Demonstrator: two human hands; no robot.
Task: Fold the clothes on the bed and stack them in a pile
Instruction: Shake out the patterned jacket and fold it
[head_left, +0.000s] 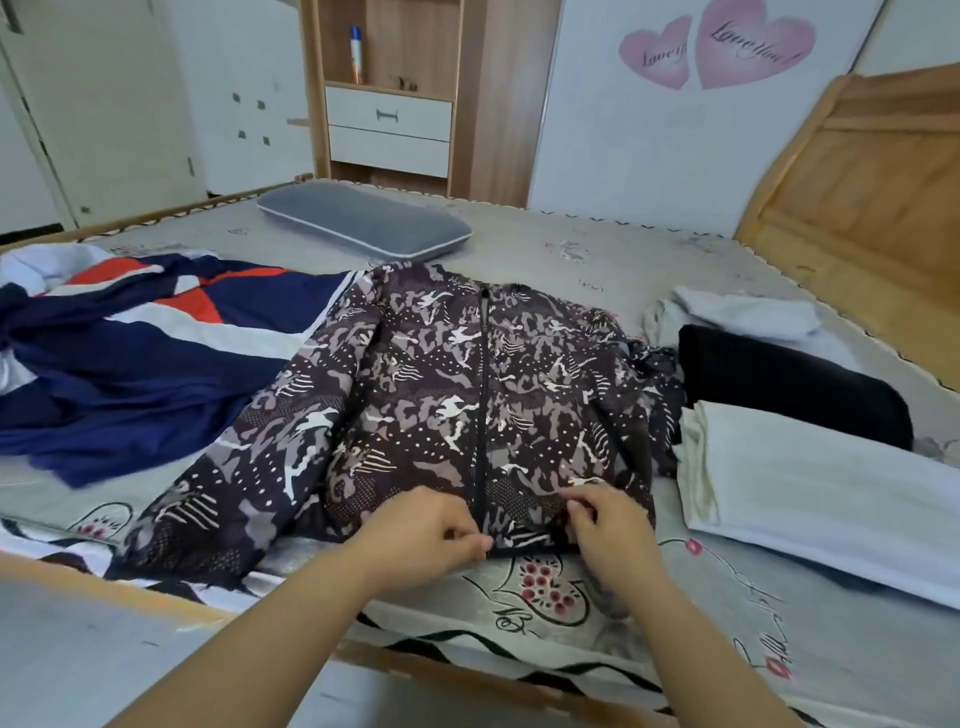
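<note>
Patterned jacket: spread flat and front-up on the bed, zip running down its middle, hem at the near edge; one sleeve lies out to the left toward the near corner.
Left hand: at the hem just left of the zip; fingers curled in, thumb and forefinger pinched together on the bottom edge of the jacket.
Right hand: at the hem just right of the zip; fingers bent, tips nipping the fabric near the lower front.
Between the hands: the bottom end of the zip, close to both.
Navy, white and orange garment: rumpled, unfolded, left of the jacket and partly under its sleeve.
White folded cloth: right of the jacket, at the near right.
Black folded garment: just behind the white one, touching it.
Pale crumpled garment: beyond the black one.
Grey pillow: far side of the bed, well apart from the jacket.
Wooden headboard: at the right end.
</note>
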